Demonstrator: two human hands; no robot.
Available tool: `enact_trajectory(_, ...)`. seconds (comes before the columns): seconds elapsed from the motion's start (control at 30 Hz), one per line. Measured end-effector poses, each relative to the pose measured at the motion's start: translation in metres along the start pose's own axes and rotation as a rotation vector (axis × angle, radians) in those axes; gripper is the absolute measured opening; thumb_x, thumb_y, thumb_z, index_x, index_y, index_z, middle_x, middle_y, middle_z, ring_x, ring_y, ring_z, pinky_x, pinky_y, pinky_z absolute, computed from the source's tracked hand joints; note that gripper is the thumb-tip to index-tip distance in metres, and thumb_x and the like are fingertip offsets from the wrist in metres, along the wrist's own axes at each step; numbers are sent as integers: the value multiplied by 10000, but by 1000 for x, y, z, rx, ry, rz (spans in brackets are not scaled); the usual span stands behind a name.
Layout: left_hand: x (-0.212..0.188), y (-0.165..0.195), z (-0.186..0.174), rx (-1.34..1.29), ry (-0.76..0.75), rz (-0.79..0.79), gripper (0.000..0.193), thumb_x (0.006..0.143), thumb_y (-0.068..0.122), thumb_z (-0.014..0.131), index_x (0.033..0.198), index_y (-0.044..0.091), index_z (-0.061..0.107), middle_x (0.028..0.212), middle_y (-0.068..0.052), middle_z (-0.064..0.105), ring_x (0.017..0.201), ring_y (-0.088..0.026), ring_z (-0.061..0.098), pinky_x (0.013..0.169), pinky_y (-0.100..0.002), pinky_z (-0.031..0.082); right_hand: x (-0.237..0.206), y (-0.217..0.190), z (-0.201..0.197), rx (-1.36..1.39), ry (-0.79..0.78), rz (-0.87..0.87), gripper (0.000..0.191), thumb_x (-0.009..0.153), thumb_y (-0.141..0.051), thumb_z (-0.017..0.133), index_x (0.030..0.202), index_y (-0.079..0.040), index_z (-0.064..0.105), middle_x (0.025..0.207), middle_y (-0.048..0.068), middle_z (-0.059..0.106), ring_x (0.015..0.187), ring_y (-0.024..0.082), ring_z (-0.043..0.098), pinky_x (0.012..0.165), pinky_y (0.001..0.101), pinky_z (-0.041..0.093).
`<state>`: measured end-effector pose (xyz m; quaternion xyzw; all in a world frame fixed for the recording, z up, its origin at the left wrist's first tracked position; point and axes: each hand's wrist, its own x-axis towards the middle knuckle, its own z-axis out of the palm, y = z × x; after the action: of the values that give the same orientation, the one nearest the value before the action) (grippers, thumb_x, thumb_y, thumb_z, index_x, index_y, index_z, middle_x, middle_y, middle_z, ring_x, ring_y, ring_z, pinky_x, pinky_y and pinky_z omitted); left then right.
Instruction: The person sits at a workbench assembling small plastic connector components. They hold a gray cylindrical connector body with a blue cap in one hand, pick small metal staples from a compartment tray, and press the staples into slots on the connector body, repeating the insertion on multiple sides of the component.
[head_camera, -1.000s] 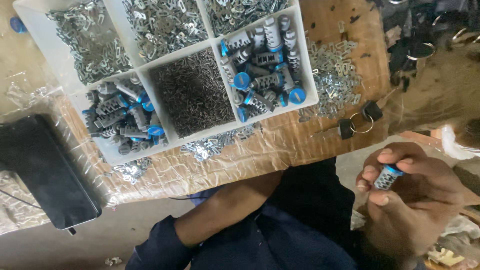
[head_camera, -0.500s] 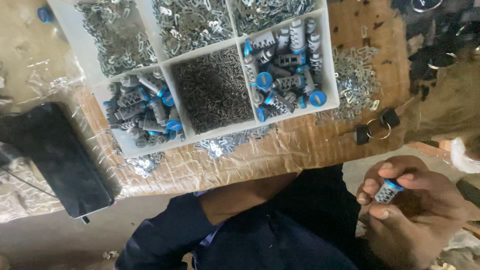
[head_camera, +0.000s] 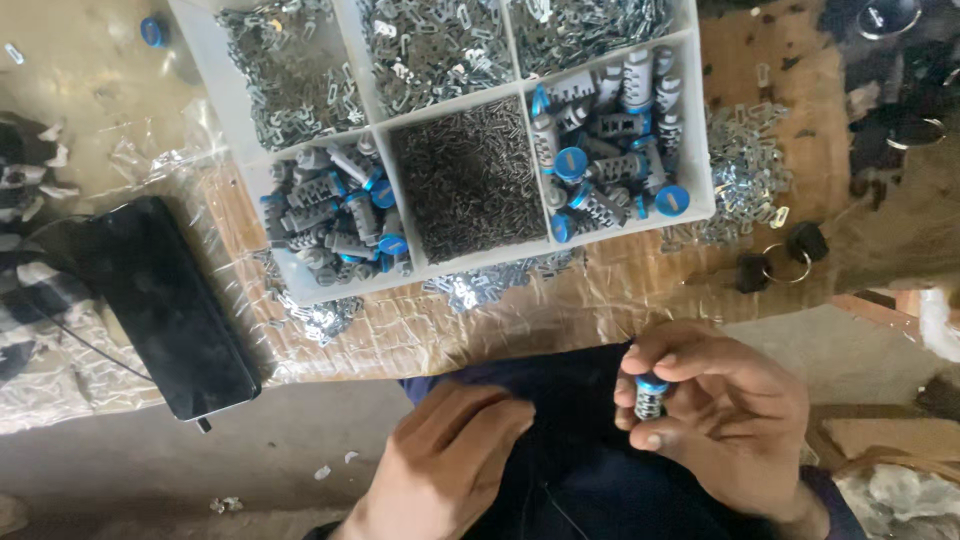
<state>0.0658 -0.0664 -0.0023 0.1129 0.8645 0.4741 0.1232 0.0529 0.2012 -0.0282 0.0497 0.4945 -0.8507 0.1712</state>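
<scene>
A small grey ribbed plug with a blue cap (head_camera: 651, 396) is held upright in the right hand (head_camera: 725, 420), low in the view and in front of the wooden table edge (head_camera: 620, 300). It is pinched between the thumb below and the curled fingers (head_camera: 668, 352) above, so that only the blue top and a short length of the notched grey body are seen. The left hand (head_camera: 445, 465) is laid flat on dark blue cloth (head_camera: 570, 440) just beside it, fingers together and holding nothing.

On the table a white compartment tray (head_camera: 700, 120) is set. Like plugs are heaped in its right-hand compartment (head_camera: 610, 150) and its lower left one (head_camera: 335, 215); fine dark pins (head_camera: 470, 180) are seen between them, and small bright metal clips (head_camera: 430, 45) in the upper row. More clips are spilled (head_camera: 745, 180) to the right of the tray. A black flat case (head_camera: 160, 305) lies at the left.
</scene>
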Motion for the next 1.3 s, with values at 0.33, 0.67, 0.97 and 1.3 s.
enact_trajectory(0.33, 26, 31, -11, 85, 276, 96, 194, 786, 13, 832, 953, 66, 748, 981, -47, 741, 874, -207, 705, 752, -324, 554, 11, -8, 14, 21, -125, 51, 483, 865, 222, 740, 1303, 48, 635, 1346, 259, 584, 1128, 294, 692, 900, 397, 670)
enact_trajectory(0.67, 55, 38, 8, -239, 177, 114, 208, 868, 26, 837, 1033, 111, 741, 1040, -32, 751, 935, -183, 698, 834, -333, 564, 3, 0, 2, 0, -118, 11, 434, 849, 197, 780, 1244, 66, 657, 1311, 252, 572, 1149, 285, 683, 910, 369, 689)
enact_trajectory(0.97, 58, 29, 3, -769, -195, -216, 240, 797, -43, 865, 944, 48, 698, 912, -81, 632, 744, -201, 570, 692, -254, 452, 11, -5, -11, -375, -383, -135, 428, 764, 34, 934, 1155, -16, 766, 1141, 110, 695, 1042, 215, 744, 850, 325, 634)
enact_trajectory(1.3, 107, 55, 30, 590, 143, 236, 386, 911, 296, 778, 1227, 74, 774, 991, -108, 607, 893, -263, 605, 729, -375, 528, -28, -12, -29, -92, 231, -62, 414, 797, 106, 839, 1175, 20, 693, 1180, 219, 620, 984, 271, 723, 779, 366, 675)
